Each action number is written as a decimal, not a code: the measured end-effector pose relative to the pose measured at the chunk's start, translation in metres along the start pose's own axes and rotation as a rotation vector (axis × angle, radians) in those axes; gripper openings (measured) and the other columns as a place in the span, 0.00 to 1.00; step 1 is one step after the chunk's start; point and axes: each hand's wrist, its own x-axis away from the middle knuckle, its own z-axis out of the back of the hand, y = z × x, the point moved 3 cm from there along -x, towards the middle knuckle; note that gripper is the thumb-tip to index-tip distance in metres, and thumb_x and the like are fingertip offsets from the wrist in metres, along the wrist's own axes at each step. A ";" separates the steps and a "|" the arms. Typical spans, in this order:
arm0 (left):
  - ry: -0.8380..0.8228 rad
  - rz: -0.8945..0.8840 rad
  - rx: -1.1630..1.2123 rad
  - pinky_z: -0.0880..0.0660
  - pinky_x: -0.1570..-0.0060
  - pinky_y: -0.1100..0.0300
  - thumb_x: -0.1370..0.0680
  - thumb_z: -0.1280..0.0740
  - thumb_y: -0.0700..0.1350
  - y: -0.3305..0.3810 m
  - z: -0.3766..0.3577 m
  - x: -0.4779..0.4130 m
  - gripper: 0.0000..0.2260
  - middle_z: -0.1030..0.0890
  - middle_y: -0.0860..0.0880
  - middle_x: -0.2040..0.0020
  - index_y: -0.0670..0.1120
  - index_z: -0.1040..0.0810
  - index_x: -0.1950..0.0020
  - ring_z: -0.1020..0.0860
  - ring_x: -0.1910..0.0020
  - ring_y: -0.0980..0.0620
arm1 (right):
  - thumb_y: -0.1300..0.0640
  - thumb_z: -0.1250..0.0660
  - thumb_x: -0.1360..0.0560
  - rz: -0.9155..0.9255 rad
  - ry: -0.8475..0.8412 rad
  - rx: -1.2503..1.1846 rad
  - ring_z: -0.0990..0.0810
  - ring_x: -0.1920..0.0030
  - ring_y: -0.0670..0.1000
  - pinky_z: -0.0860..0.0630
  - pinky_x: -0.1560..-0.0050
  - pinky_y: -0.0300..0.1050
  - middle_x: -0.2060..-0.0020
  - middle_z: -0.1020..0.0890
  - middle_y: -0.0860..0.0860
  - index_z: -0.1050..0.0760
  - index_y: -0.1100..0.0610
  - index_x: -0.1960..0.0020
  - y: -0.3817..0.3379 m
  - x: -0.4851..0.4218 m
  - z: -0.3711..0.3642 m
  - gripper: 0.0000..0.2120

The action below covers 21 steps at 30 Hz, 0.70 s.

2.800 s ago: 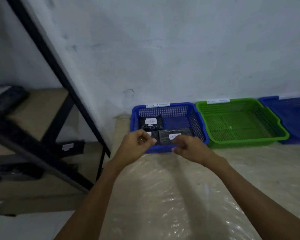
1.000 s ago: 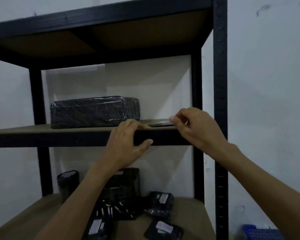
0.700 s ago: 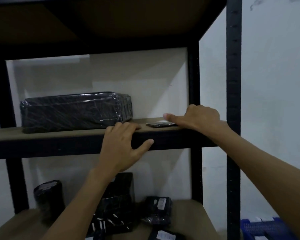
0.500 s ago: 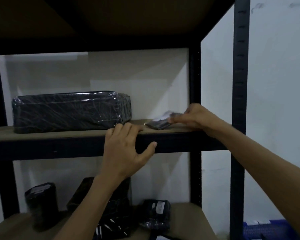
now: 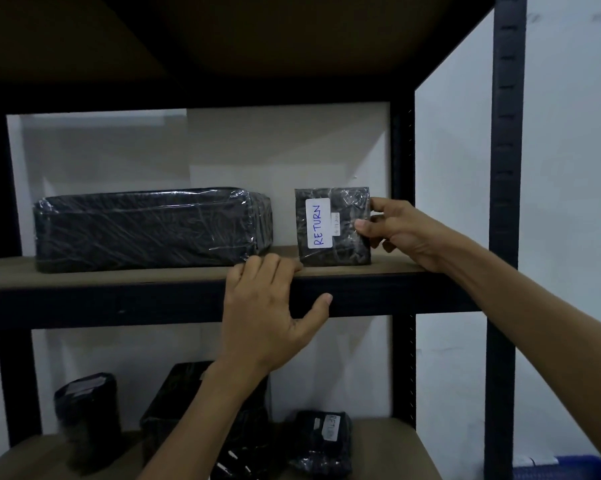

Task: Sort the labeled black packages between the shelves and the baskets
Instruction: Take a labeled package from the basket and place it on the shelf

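Black plastic-wrapped small package [image 5: 333, 226] stands upright on its edge on the middle shelf [image 5: 119, 276], toward the right end, white label reading "RETURN" facing the camera, text running bottom to top.

Right hand [image 5: 408, 233]: pinches the package's right edge, thumb on the front face, fingers curled round behind. Bottom edge of the package touches the shelf board.

Left hand [image 5: 267, 317]: rests on the shelf's front edge, just left of and below the package. Fingers are laid over the lip with the tips on the board, and the thumb is spread out along the black front rail. Not touching the package; holds nothing.

Large wrapped package [image 5: 146, 230]: lies flat on the same shelf, left of the small one, with a gap between them.

Lower shelf: a dark cylindrical package [image 5: 87, 414] at left, a dark box [image 5: 177, 389] partly hidden behind the left forearm, and a small labelled package [image 5: 321, 441] to the right; label text too blurred to read with certainty.

Blue basket [image 5: 565, 470]: only a corner shows, bottom right, beyond the black upright post [image 5: 505, 202].
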 end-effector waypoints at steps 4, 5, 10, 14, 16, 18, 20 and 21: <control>0.005 -0.002 0.002 0.39 0.49 0.58 0.26 0.40 0.64 0.000 0.000 0.000 0.21 0.25 0.52 0.57 0.47 0.23 0.49 0.29 0.56 0.52 | 0.59 0.33 0.25 0.007 0.008 -0.007 0.26 0.65 0.46 0.35 0.65 0.40 0.62 0.20 0.50 0.24 0.58 0.41 -0.001 0.002 0.001 0.13; 0.006 -0.004 0.000 0.38 0.49 0.58 0.26 0.40 0.64 0.000 0.000 0.000 0.21 0.25 0.52 0.57 0.47 0.23 0.49 0.29 0.56 0.52 | 0.59 0.33 0.25 0.008 0.006 -0.010 0.25 0.63 0.47 0.34 0.64 0.40 0.60 0.19 0.50 0.25 0.57 0.41 -0.001 0.002 0.001 0.13; -0.004 -0.003 -0.002 0.38 0.48 0.57 0.26 0.41 0.64 0.000 -0.001 0.000 0.22 0.25 0.52 0.57 0.47 0.23 0.49 0.28 0.55 0.51 | 0.69 0.34 0.28 -0.020 0.053 -0.283 0.17 0.55 0.55 0.20 0.58 0.47 0.51 0.17 0.58 0.28 0.60 0.38 -0.001 0.002 0.004 0.19; 0.008 -0.001 -0.003 0.37 0.48 0.56 0.26 0.41 0.64 0.000 -0.001 0.001 0.22 0.25 0.51 0.57 0.47 0.22 0.50 0.28 0.56 0.50 | 0.72 0.36 0.30 -0.024 0.145 -0.512 0.19 0.58 0.57 0.18 0.61 0.55 0.52 0.19 0.58 0.29 0.58 0.43 -0.003 0.007 0.010 0.19; 0.008 -0.002 -0.002 0.37 0.49 0.55 0.26 0.40 0.63 0.000 -0.001 0.001 0.22 0.25 0.51 0.57 0.47 0.22 0.50 0.28 0.56 0.50 | 0.75 0.35 0.32 -0.041 0.168 -0.476 0.19 0.56 0.59 0.18 0.63 0.57 0.51 0.20 0.57 0.33 0.55 0.43 -0.002 0.009 0.009 0.23; 0.006 0.001 -0.003 0.37 0.48 0.56 0.26 0.40 0.64 0.000 -0.001 0.001 0.22 0.25 0.51 0.57 0.47 0.22 0.50 0.28 0.56 0.50 | 0.75 0.35 0.32 -0.054 0.160 -0.421 0.19 0.57 0.60 0.18 0.66 0.55 0.50 0.20 0.57 0.33 0.54 0.43 -0.004 0.010 0.007 0.24; 0.001 0.004 -0.003 0.37 0.48 0.56 0.26 0.41 0.64 0.000 -0.001 0.001 0.22 0.25 0.51 0.57 0.47 0.22 0.50 0.28 0.55 0.50 | 0.73 0.33 0.31 -0.053 0.132 -0.376 0.18 0.58 0.60 0.18 0.66 0.54 0.51 0.19 0.58 0.30 0.56 0.47 -0.006 0.012 0.004 0.18; -0.002 0.006 -0.003 0.37 0.48 0.56 0.26 0.41 0.64 -0.001 -0.001 0.001 0.22 0.25 0.51 0.57 0.47 0.22 0.50 0.28 0.55 0.50 | 0.71 0.32 0.30 -0.047 0.131 -0.377 0.17 0.59 0.59 0.18 0.66 0.53 0.52 0.18 0.58 0.30 0.56 0.51 -0.006 0.012 0.004 0.15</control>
